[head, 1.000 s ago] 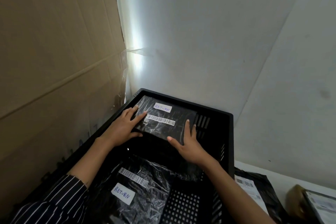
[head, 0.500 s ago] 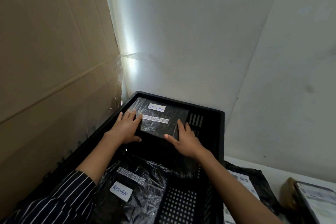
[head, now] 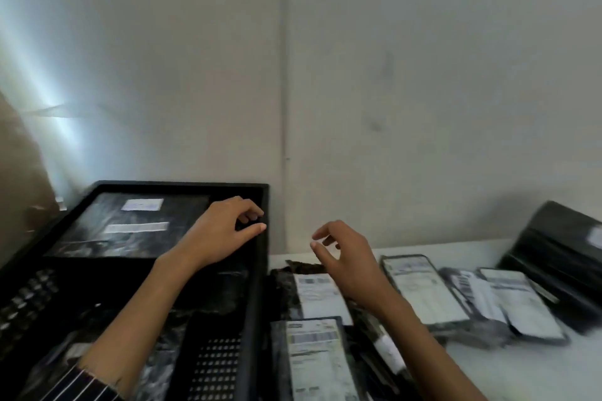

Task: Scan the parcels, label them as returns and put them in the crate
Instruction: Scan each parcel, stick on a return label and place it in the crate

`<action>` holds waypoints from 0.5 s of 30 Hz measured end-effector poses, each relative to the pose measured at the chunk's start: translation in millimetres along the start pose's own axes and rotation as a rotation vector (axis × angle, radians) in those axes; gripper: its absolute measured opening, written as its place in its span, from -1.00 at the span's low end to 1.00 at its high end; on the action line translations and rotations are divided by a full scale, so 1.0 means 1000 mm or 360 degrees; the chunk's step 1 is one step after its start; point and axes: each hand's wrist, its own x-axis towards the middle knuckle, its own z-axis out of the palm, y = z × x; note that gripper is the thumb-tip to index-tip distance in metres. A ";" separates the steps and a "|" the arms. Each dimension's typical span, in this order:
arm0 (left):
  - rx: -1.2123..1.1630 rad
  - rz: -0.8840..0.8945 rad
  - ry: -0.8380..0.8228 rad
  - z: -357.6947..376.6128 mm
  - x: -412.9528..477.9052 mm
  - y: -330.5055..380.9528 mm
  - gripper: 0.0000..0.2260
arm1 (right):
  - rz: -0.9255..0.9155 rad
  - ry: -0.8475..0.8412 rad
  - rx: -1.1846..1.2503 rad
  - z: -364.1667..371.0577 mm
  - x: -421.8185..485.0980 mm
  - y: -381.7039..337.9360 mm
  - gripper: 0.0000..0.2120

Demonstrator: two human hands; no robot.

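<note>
The black crate (head: 257, 303) is sitting at the left, and the labelled parcel (head: 130, 238) is now lying flat at its far end, white slip and barcode strip facing up, where half a second ago both hands were pressing down on it. The left hand (head: 221, 231) is lifting off it and hovering just inside the crate's right wall, fingers loosely curled and gripping nothing. The right hand (head: 348, 257) is already out of the crate and hanging above the table (head: 537, 368), fingers relaxed and slightly apart, thumb and forefinger close together but pinching nothing. The view is swinging right with it, so the waiting parcels (head: 423, 290) are coming into sight, lying overlapped just beside the crate with their printed labels up, and a black bundle (head: 560, 254) is leaning at the far right. This is looking like one parcel finished and the next round beginning, with the right hand probably heading for a parcel to scan. Blur is smearing the labels, so whether any waiting parcel is already marked is impossible to tell
</note>
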 end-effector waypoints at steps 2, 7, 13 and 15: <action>-0.0079 0.0048 -0.0082 0.029 0.016 0.027 -0.87 | 0.0128 0.0097 -0.0026 -0.028 -0.023 0.031 -0.94; -0.0247 0.0151 -0.0275 0.110 0.055 0.095 -0.91 | 0.0395 0.0276 -0.0200 -0.100 -0.079 0.115 -0.92; -0.0467 0.0179 -0.0523 0.236 0.099 0.209 -0.92 | 0.0649 0.0529 -0.0512 -0.222 -0.130 0.242 -0.85; -0.0549 0.0114 -0.0590 0.279 0.116 0.250 -0.82 | 0.0749 0.0599 -0.0585 -0.264 -0.136 0.286 -0.77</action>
